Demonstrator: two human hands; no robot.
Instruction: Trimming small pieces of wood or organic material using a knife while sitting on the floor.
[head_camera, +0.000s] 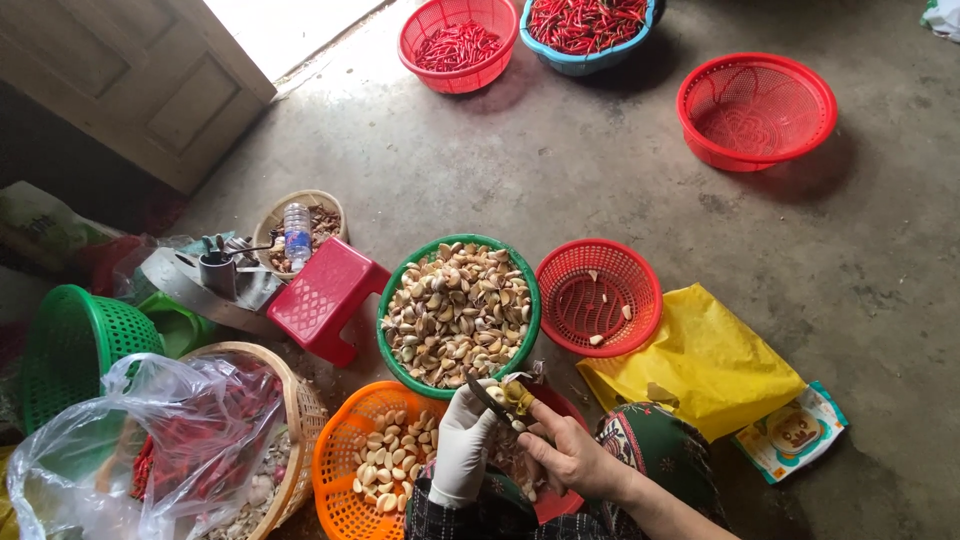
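My left hand (463, 440), in a white glove, had its grip closed on a garlic clove (497, 394), pinched at the fingertips. My right hand (568, 455), bare, was clamped on the yellowish handle of a small knife (505, 400), whose dark blade lay against the clove. Both hands met low on the floor, close to my lap, just over the near rim of the green basket (388, 300), which was heaped with unpeeled cloves. To its left and nearer me sat an orange basket (335, 470) partly filled with pale peeled cloves. To the right of the green one, touching it, stood a small red basket (640, 270) with only a few pieces inside, and beyond that a crumpled yellow bag (715, 365) with a printed packet (797, 432) beside it. A red plastic stool (325, 295) stood left of the green basket, next to a woven bowl holding a clear bottle (297, 235). A woven basket under a clear plastic bag (170, 430) of red chillies lay toward the near left corner of the floor. At the far edge, well apart from my hands, stood a red basket of chillies (458, 45), a blue tub of chillies (588, 28) and an empty red basket (756, 110).
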